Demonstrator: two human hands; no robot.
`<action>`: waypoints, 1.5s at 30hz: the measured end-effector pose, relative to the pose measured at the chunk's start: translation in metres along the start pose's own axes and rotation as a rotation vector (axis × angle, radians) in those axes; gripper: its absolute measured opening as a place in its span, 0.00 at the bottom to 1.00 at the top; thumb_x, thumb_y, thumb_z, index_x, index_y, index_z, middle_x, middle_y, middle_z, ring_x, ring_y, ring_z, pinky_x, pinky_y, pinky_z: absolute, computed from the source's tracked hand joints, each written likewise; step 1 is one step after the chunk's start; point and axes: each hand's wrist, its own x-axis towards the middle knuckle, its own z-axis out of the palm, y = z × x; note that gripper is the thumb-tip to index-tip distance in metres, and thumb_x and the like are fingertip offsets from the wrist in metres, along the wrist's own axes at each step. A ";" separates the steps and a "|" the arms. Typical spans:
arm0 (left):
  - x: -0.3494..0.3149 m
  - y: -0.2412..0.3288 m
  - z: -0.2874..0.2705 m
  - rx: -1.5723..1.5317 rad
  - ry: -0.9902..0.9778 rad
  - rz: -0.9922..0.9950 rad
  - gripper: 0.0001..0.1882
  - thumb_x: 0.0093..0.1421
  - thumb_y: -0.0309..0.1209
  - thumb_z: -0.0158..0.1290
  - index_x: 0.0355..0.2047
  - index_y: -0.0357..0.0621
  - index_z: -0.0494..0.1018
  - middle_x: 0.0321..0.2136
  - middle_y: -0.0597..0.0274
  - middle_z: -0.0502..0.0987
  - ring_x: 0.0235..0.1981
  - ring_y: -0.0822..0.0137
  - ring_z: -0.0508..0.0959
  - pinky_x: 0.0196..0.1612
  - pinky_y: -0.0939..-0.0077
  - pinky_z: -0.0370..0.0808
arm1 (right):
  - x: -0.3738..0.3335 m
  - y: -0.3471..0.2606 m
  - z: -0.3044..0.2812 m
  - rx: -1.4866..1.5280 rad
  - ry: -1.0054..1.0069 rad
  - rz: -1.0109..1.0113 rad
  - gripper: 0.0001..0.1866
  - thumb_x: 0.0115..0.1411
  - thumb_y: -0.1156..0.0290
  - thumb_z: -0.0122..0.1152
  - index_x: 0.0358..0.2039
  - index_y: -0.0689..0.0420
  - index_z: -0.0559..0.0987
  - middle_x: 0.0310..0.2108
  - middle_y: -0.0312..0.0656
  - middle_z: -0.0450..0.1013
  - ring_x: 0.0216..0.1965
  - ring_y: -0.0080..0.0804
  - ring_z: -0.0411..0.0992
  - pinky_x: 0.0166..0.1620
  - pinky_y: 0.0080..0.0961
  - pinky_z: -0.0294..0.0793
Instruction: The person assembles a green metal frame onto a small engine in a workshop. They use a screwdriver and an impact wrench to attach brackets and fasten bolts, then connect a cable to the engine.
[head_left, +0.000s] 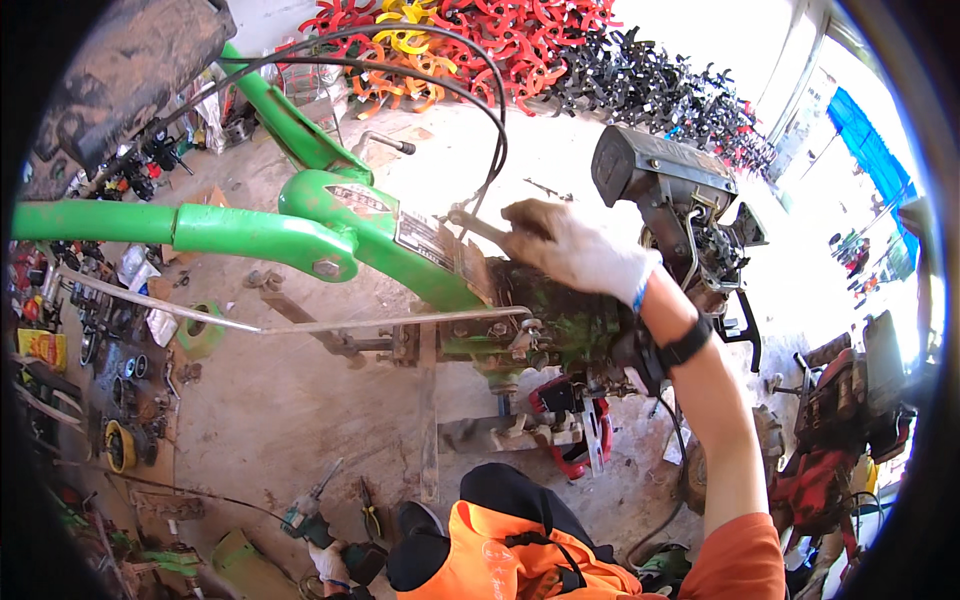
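White-gloved right hand (580, 243) curled over green machine (400, 268)

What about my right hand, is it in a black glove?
No, the right hand wears a white glove, smudged dark around the fingers, and a black band circles the wrist.

Left of my white-gloved right grip (575, 245) extends the green tubular metal handlebar (245, 230); red curved metal blades (525, 65) lie heaped behind, the green-and-black power drill (304, 524) nearer, left.

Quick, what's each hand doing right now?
Left hand: closed around the handle of a power drill.
Right hand: closed on a metal tool, perhaps a wrench.
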 end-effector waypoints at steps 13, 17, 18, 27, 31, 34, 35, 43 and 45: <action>-0.074 0.156 0.037 0.516 -0.323 0.482 0.23 0.64 0.24 0.65 0.60 0.35 0.81 0.48 0.63 0.82 0.45 0.67 0.80 0.50 0.67 0.80 | -0.274 0.053 -0.017 1.012 -0.205 0.181 0.26 0.72 0.58 0.70 0.60 0.66 0.81 0.55 0.48 0.83 0.54 0.33 0.81 0.59 0.31 0.81; -0.057 0.155 0.047 0.198 -0.247 0.196 0.27 0.64 0.22 0.65 0.64 0.39 0.78 0.43 0.69 0.78 0.41 0.70 0.76 0.46 0.70 0.78 | -0.365 0.088 -0.022 1.105 -0.170 0.325 0.25 0.71 0.56 0.70 0.54 0.67 0.84 0.46 0.46 0.85 0.47 0.33 0.83 0.55 0.32 0.82; -0.050 0.150 0.051 0.188 -0.305 0.275 0.27 0.64 0.22 0.65 0.65 0.40 0.77 0.42 0.71 0.77 0.41 0.71 0.75 0.46 0.70 0.77 | -0.387 0.099 -0.016 1.087 -0.164 0.437 0.25 0.71 0.56 0.69 0.54 0.68 0.84 0.45 0.46 0.85 0.47 0.33 0.83 0.54 0.33 0.82; 0.010 0.087 0.097 0.633 -0.165 0.137 0.14 0.69 0.31 0.62 0.54 0.44 0.81 0.36 0.65 0.81 0.33 0.64 0.78 0.40 0.67 0.77 | -0.539 0.243 0.217 0.434 -0.287 1.178 0.21 0.66 0.56 0.61 0.52 0.55 0.88 0.43 0.48 0.87 0.47 0.43 0.84 0.54 0.39 0.81; -0.008 0.069 0.141 0.833 -0.246 0.067 0.15 0.69 0.31 0.62 0.54 0.43 0.81 0.37 0.64 0.81 0.34 0.64 0.78 0.41 0.66 0.77 | -0.579 0.296 0.287 0.352 -0.115 1.261 0.20 0.66 0.57 0.62 0.51 0.56 0.87 0.49 0.53 0.85 0.53 0.52 0.83 0.57 0.42 0.80; -0.020 0.056 0.175 0.937 -0.311 0.048 0.15 0.68 0.31 0.62 0.54 0.42 0.81 0.37 0.63 0.81 0.34 0.63 0.78 0.41 0.66 0.77 | -0.592 0.336 0.303 0.260 0.116 1.305 0.23 0.66 0.55 0.63 0.54 0.57 0.86 0.53 0.56 0.83 0.56 0.56 0.81 0.61 0.44 0.79; -0.022 0.051 0.186 0.972 -0.336 0.040 0.15 0.68 0.31 0.62 0.54 0.42 0.81 0.38 0.63 0.81 0.35 0.63 0.78 0.42 0.66 0.77 | -0.590 0.353 0.304 0.233 0.205 1.360 0.23 0.66 0.55 0.62 0.54 0.56 0.86 0.53 0.56 0.83 0.57 0.56 0.80 0.62 0.44 0.79; -0.037 0.011 0.254 1.133 -0.434 0.008 0.16 0.67 0.31 0.63 0.54 0.41 0.81 0.39 0.61 0.82 0.36 0.62 0.79 0.43 0.65 0.77 | -0.567 0.483 0.279 0.094 0.563 1.576 0.20 0.69 0.56 0.61 0.55 0.54 0.82 0.49 0.59 0.83 0.55 0.59 0.81 0.59 0.51 0.78; -0.040 0.005 0.266 1.157 -0.438 -0.001 0.17 0.67 0.31 0.63 0.54 0.40 0.81 0.40 0.61 0.82 0.37 0.62 0.79 0.44 0.64 0.77 | -0.559 0.511 0.276 -0.029 0.465 1.603 0.21 0.69 0.54 0.61 0.54 0.55 0.82 0.49 0.59 0.83 0.54 0.59 0.81 0.59 0.51 0.79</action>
